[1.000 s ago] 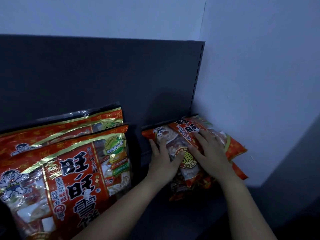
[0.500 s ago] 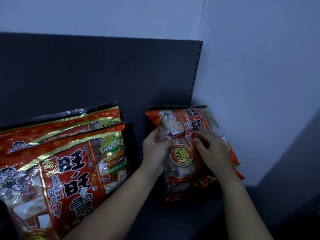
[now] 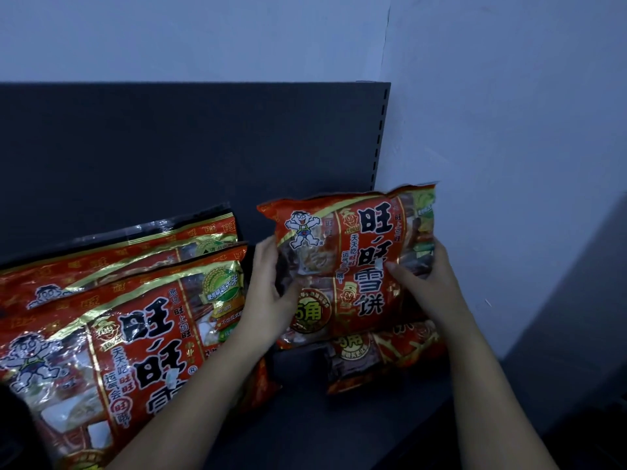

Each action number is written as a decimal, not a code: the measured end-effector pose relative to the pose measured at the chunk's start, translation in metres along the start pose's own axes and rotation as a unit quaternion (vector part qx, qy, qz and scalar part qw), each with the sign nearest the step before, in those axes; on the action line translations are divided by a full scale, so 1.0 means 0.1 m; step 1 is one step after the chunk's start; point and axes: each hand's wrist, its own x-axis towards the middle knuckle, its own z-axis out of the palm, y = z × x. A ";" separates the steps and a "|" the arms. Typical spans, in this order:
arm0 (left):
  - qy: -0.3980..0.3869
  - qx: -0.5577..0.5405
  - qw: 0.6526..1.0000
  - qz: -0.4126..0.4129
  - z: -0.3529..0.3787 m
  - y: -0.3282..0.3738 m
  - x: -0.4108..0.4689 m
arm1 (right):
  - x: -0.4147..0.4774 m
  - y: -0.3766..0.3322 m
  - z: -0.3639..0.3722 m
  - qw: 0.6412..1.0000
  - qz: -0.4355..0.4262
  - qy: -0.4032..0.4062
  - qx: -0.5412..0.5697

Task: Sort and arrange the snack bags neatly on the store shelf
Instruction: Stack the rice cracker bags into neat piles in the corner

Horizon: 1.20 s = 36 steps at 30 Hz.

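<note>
1. The left hand (image 3: 271, 293) grips the left edge of a red snack bag (image 3: 356, 252), with the thumb lying on the printed front and the fingers curled behind.
2. The right hand (image 3: 431, 283) grips the right edge of the same bag, with the thumb pressed on the front near the large black characters and the fingers wrapped round the side.
3. The two hands are apart, one at each side, and hold the snack bag upright with its front toward the camera. A cartoon boy is printed at its upper left.
4. The snack bag is at the right end of the shelf (image 3: 339, 429). Its lower edge overlaps the top of a second bag (image 3: 383, 357) of the same design, which lies on the shelf below it.
5. To the left, past the left forearm, a front large bag (image 3: 112, 361) leans back with its face showing. A rear large bag (image 3: 135, 252) stands just behind it, with only its upper part visible.
6. A dark back panel (image 3: 169, 147) rises behind all the bags and ends on the right at a slotted upright (image 3: 380, 137).
7. A pale wall (image 3: 509, 96) meets the shelf at the right, and the top right corner of the held bag is close to it.
</note>
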 end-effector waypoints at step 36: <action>-0.099 0.381 0.919 -0.029 -0.46 0.45 0.76 | -0.01 0.12 0.45 0.983 -0.107 -0.056 -0.140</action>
